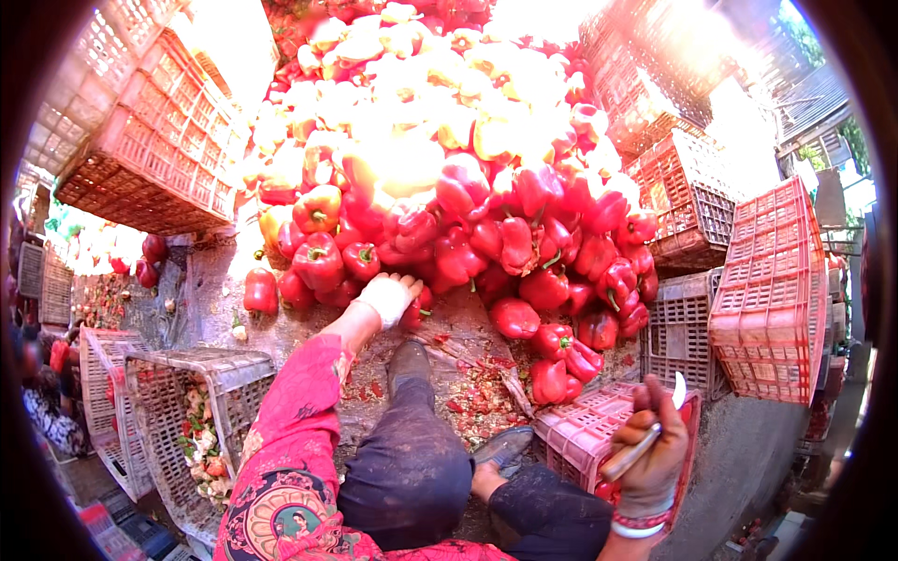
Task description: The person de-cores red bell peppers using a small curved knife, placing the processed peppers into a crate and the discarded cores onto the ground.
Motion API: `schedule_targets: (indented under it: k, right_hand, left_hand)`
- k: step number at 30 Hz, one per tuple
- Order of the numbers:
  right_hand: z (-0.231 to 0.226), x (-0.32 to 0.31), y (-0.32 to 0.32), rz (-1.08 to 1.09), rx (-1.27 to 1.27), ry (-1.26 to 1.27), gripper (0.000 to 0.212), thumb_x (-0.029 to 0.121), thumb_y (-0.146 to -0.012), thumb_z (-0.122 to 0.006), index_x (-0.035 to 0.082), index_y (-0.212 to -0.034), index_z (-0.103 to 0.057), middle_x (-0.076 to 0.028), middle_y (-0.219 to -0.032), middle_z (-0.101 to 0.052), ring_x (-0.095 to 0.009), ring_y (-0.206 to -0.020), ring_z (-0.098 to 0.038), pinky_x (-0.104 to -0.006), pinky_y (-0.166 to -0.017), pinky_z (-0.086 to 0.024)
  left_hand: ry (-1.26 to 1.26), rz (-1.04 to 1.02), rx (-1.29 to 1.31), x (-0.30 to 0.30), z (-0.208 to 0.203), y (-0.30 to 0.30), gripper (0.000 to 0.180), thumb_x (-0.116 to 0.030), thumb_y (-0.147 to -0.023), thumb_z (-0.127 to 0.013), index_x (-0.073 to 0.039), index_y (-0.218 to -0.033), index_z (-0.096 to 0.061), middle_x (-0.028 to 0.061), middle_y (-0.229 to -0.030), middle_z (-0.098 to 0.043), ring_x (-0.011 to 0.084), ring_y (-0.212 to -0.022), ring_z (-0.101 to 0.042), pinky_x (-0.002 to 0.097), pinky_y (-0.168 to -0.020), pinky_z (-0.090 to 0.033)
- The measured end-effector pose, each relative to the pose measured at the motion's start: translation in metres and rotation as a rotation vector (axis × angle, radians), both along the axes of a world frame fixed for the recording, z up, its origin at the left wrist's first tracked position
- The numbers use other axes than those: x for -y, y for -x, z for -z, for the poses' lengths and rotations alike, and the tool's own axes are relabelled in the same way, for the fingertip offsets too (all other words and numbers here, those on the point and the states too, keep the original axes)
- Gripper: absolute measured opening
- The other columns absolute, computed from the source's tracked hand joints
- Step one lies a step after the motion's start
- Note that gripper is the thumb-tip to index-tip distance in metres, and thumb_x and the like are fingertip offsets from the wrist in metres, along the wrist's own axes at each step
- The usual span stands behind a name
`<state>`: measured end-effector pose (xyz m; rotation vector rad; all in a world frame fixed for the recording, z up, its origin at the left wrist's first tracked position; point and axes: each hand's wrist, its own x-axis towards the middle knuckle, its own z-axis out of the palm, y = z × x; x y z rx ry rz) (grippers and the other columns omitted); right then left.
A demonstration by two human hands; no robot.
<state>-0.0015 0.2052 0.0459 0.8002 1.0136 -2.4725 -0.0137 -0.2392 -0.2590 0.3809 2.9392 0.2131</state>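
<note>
My left hand (388,297), in a pale glove with bare fingertips, reaches to the lower edge of a big heap of red bell peppers (461,257). Its fingers are stretched out and slightly spread over a red bell pepper (417,309); the thumb is hidden. At the lower right, my right hand (650,453) is raised and closed around a small knife (632,454). The knife's short curved blade points up past the fingers. A red and a white bangle circle that wrist.
A grey crate (245,363) with pepper trimmings stands at left. A pink crate (585,418) lies beside my right knee, with a few peppers loose next to it. Stacked red crates (178,122) flank the heap, and another pink crate (767,299) stands at right. Scraps litter the ground sheet.
</note>
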Motion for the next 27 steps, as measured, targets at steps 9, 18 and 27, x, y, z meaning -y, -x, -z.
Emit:
schedule_targets:
  k: [9, 18, 27]
  right_hand:
    - [0.038, 0.051, -0.006, -0.071, 0.17, -0.146, 0.041, 0.035, -0.111, -0.046, 0.007, -0.139, -0.058, -0.012, -0.11, -0.075, -0.011, -0.07, -0.065, -0.0278, -0.056, -0.05]
    - [0.045, 0.069, -0.023, -0.321, 0.163, -0.37, 0.046, 0.039, -0.11, -0.049, 0.01, -0.145, -0.054, -0.01, -0.104, -0.073, -0.01, -0.067, -0.062, -0.0255, -0.057, -0.051]
    - [0.042, 0.119, -0.028, -0.588, -0.046, -0.692, 0.06, 0.02, -0.106, -0.047, 0.019, -0.161, -0.025, -0.009, -0.089, -0.069, -0.012, -0.055, -0.057, -0.0291, -0.048, -0.048]
  left_hand:
    - [0.054, 0.003, 0.215, -0.028, -0.019, 0.01, 0.083, -0.042, -0.051, -0.095, -0.011, -0.121, -0.063, 0.0171, -0.11, -0.066, 0.0375, -0.105, -0.066, 0.0488, -0.089, -0.054]
    - [-0.656, -0.634, 0.472, -0.04, -0.012, -0.016, 0.087, -0.041, -0.065, -0.09, -0.012, -0.138, -0.054, 0.0223, -0.123, -0.066, 0.0395, -0.115, -0.066, 0.0433, -0.1, -0.054]
    - [-1.141, -0.367, 0.313, -0.097, -0.188, -0.003, 0.079, -0.032, -0.076, -0.091, -0.009, -0.139, -0.05, 0.0123, -0.131, -0.062, 0.021, -0.121, -0.061, 0.0373, -0.106, -0.05]
